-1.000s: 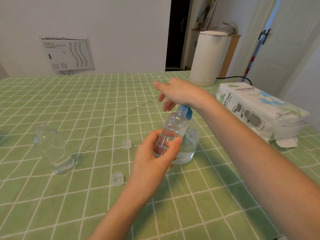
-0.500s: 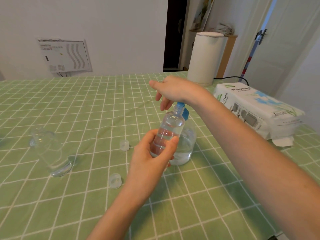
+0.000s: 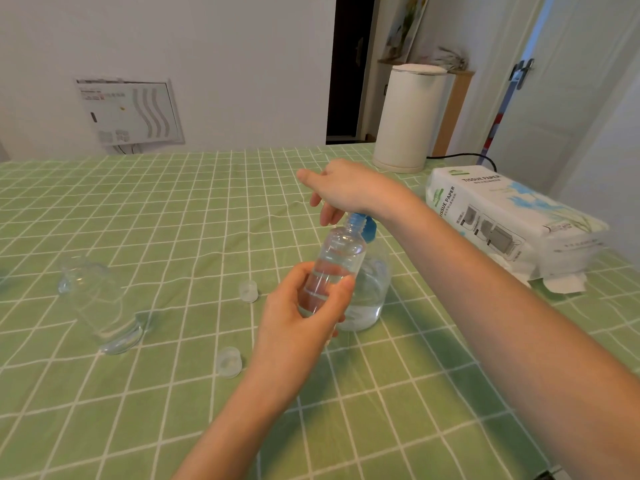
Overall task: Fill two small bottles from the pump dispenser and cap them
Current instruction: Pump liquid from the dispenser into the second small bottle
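Could not see the pump dispenser's (image 3: 370, 289) top under the right hand (image 3: 346, 190); lost its near side behind the small bottle (image 3: 341, 258) and left hand (image 3: 298, 323).

Setting: home room. Green checked tablecloth (image 3: 138, 220); white electric kettle (image 3: 408, 119) at 1 o'clock; tissue pack (image 3: 512, 216) at 2 o'clock; doorway (image 3: 346, 81) at 12.
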The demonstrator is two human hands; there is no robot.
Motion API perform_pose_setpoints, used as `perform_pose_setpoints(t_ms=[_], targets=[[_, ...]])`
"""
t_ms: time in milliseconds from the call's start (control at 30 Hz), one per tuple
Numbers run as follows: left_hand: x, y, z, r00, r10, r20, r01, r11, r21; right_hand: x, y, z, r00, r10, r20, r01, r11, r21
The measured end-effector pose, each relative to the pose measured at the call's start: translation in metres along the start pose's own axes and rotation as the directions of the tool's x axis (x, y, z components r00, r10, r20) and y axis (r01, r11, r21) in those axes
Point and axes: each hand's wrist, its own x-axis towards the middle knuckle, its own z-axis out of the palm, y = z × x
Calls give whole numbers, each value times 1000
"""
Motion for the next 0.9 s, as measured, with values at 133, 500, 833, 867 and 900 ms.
perform_pose_setpoints(t_ms=[133, 500, 833, 867, 900], targets=[[0, 2, 1, 1000, 9, 7, -9, 1000, -3, 1, -3, -6, 1000, -4, -14, 4, 1000, 9], [1, 3, 1, 1000, 14, 11, -14, 1000, -23, -1, -3, -7, 1000, 27, 12, -28, 999, 34], [-1, 1, 0, 1000, 6, 11, -6, 1000, 7, 0, 3, 2, 999, 36, 18, -36, 999, 39], [-1, 1, -1, 1000, 6, 13, -6, 1000, 6, 1, 3, 1, 999, 30, 12, -30, 999, 40], [-1, 1, -1, 1000, 5, 14, -6, 1000, 4, 0, 3, 1, 1000, 21, 6, -21, 999, 41]])
